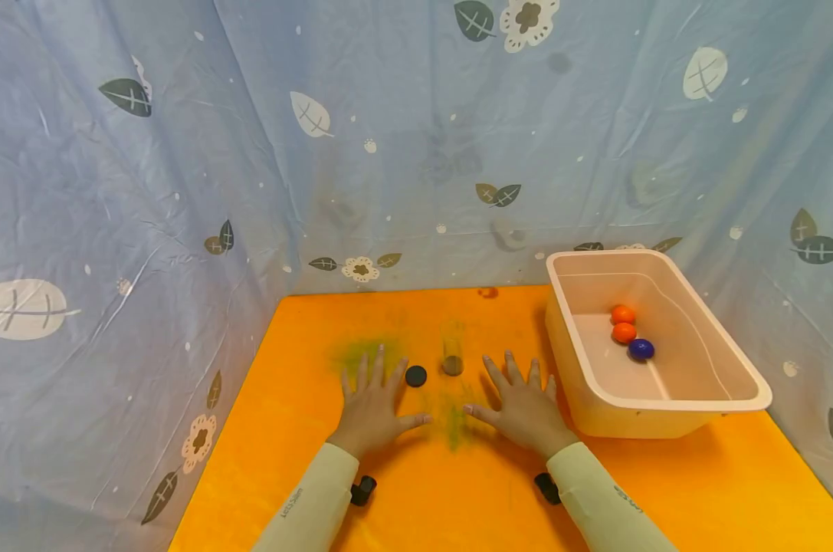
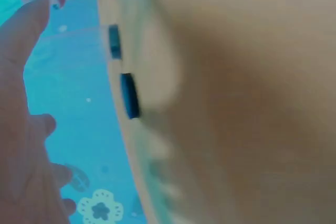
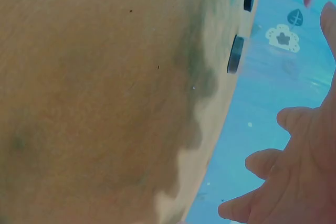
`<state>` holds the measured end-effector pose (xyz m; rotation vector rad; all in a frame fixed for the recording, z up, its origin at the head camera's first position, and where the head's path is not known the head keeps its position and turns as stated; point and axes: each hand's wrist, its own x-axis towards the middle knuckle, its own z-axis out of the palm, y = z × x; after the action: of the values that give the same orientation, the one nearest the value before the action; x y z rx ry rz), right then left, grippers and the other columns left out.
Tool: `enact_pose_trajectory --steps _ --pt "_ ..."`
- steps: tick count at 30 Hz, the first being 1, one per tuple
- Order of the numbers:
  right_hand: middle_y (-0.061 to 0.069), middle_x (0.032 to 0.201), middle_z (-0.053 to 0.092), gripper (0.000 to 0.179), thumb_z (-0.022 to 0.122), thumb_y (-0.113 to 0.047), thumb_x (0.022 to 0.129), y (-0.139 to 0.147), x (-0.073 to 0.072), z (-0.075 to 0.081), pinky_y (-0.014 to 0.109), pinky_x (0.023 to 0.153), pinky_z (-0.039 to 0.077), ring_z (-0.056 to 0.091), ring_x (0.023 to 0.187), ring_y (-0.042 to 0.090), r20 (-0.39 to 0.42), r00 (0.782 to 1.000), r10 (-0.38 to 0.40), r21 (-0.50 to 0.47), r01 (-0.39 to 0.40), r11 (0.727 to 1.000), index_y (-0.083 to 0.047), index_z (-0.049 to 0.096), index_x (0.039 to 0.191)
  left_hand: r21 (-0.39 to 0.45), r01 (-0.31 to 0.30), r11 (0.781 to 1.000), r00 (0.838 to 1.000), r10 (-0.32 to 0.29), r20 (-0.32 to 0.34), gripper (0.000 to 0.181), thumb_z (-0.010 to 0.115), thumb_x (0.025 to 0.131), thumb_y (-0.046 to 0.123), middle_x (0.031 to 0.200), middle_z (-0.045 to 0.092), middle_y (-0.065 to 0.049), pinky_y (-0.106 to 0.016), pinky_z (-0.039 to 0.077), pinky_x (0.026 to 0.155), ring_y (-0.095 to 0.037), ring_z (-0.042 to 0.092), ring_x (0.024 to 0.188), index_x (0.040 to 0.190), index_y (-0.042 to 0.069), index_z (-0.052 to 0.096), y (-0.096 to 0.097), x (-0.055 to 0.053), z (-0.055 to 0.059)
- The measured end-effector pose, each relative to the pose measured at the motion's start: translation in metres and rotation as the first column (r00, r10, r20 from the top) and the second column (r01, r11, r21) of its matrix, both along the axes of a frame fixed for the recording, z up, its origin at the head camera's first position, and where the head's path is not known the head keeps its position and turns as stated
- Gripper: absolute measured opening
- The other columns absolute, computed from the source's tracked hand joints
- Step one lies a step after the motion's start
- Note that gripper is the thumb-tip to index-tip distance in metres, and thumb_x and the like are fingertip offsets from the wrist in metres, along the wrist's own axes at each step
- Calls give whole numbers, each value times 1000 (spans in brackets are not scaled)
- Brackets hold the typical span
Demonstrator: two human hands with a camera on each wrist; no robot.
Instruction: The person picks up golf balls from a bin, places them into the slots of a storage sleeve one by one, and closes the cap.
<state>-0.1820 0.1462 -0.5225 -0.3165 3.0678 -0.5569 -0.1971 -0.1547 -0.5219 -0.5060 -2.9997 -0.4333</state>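
Observation:
My left hand [image 1: 372, 406], fingers spread and straight, is over the orange table just left of a black round lid [image 1: 416, 376]. The right hand [image 1: 529, 410] is spread likewise, to the right of a clear cylinder [image 1: 452, 354] with a dark base. Neither hand holds anything. Both wrist views show the lid [image 2: 130, 96] lying flat and the cylinder's dark base [image 3: 235, 54] on the table, with its see-through wall rising from it. Palm and fingers of the left hand [image 2: 23, 103] show at the left edge, those of the right hand [image 3: 299, 166] at the right edge.
A large pale plastic tub [image 1: 575, 368] stands right of the right hand. Inside lie two orange balls [image 1: 624, 332] and a dark blue ball [image 1: 641, 349]. A blue patterned curtain [image 1: 416, 153] closes off the back and sides. Greenish stains [image 1: 457, 425] mark the orange tabletop [image 1: 450, 498].

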Motion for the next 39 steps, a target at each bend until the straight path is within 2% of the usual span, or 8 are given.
enact_pose_trajectory --steps 3,6,8,14,23,25,33,39 --pt "26 175 22 102 63 -81 95 1 1 0 89 110 11 12 150 72 -6 1000 -2 3 2 1000 -24 32 174 66 8 998 1000 -7 -23 116 69 88 85 180 11 -18 -82 12 116 -50 12 161 176 24 25 9 -17 9" --pt "25 175 22 102 62 -81 95 1 2 -1 89 110 11 12 150 72 -8 1000 -4 8 4 1000 -25 32 174 235 -16 972 1000 10 28 115 75 89 78 179 19 -15 -76 20 118 -45 21 160 175 21 25 21 -36 19" --pt "24 176 21 102 62 -82 95 2 3 -2 89 110 10 11 150 72 -6 1000 -5 9 6 1000 -25 31 174 370 -45 928 996 15 84 112 79 90 72 177 24 -11 -70 27 120 -40 26 159 175 21 26 30 -47 25" --pt "24 176 21 102 62 -82 95 2 5 -3 89 110 11 12 150 72 -2 1000 -8 10 8 1000 -24 33 174 665 -124 737 969 -54 240 112 88 86 64 175 30 -4 -65 38 116 -37 34 156 174 25 30 51 -68 25" --pt "23 176 22 103 60 -84 94 2 11 -3 89 110 12 13 151 71 2 1000 -12 4 12 1000 -25 34 174 790 -141 596 936 -181 303 107 94 86 52 173 36 -5 -58 42 116 -38 42 151 171 29 35 75 -87 0" --pt "23 176 21 102 60 -84 94 3 12 -3 89 110 12 13 150 71 9 1000 -13 5 13 1000 -25 34 174 800 -139 584 936 -187 298 102 94 87 49 171 40 -6 -59 43 114 -38 45 149 170 30 38 81 -90 -2" --pt "21 177 19 101 60 -83 95 1 12 -5 88 111 11 11 152 69 14 1000 -19 5 19 1000 -27 32 174 794 -88 602 946 -198 255 57 86 100 21 139 65 -2 -53 53 104 -28 64 125 151 16 63 93 -93 -7" --pt "22 176 20 101 60 -83 95 0 13 -5 88 110 12 12 152 69 18 1000 -12 8 12 1000 -27 33 174 786 -76 614 949 -198 247 54 87 99 30 130 67 -1 -49 57 97 -21 67 117 147 20 65 91 -90 -2"
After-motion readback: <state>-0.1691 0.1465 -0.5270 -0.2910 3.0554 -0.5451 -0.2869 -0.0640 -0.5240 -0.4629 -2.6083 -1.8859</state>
